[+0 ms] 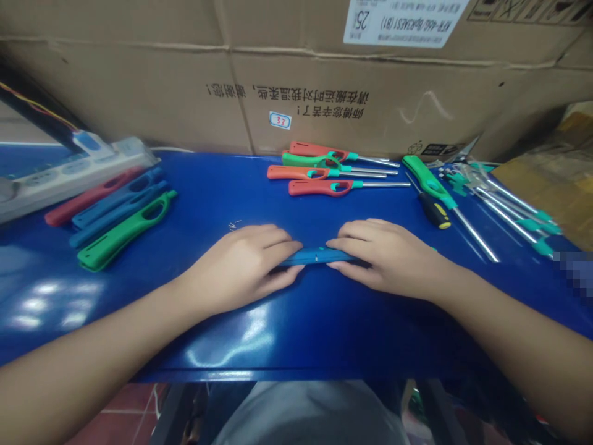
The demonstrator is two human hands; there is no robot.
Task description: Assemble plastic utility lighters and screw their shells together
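Note:
Between my two hands lies a blue lighter handle (317,256), held level just over the blue tabletop (296,334). The fingers of my left hand (250,262) pinch its left end, thumb below and fingertips above. My right hand (377,254) grips the other end in the same way and covers much of it. A bit of teal shows beyond my right hand. Small screws (235,225) lie on the table past my left fingers.
Assembled lighters (319,188) lie in front of a cardboard box (176,93). At right are a green lighter (428,179), a screwdriver (435,210) and several metal lighter tubes (509,210). Loose handle shells (127,232) and a power strip (69,176) occupy the left.

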